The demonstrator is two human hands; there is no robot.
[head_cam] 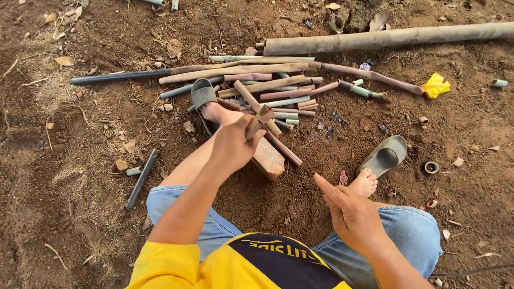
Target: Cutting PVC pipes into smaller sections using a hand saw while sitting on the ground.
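My left hand (231, 145) is closed around a short brown pipe piece (258, 120), held just above a red brick (269, 159) that lies on the dirt between my feet. My right hand (350, 210) hovers over my right knee with nothing in it, its fingers loosely spread and one finger pointing up-left. Beyond the brick lies a pile of cut pipe pieces (267, 88), brown, grey and pale green, of differing lengths.
A long thick dusty pipe (385, 38) lies across the top right. A dark pipe (142, 178) rests on the ground at left. My feet wear grey sandals (383, 156). A yellow scrap (435, 85) and small pipe rings (431, 167) dot the soil at right.
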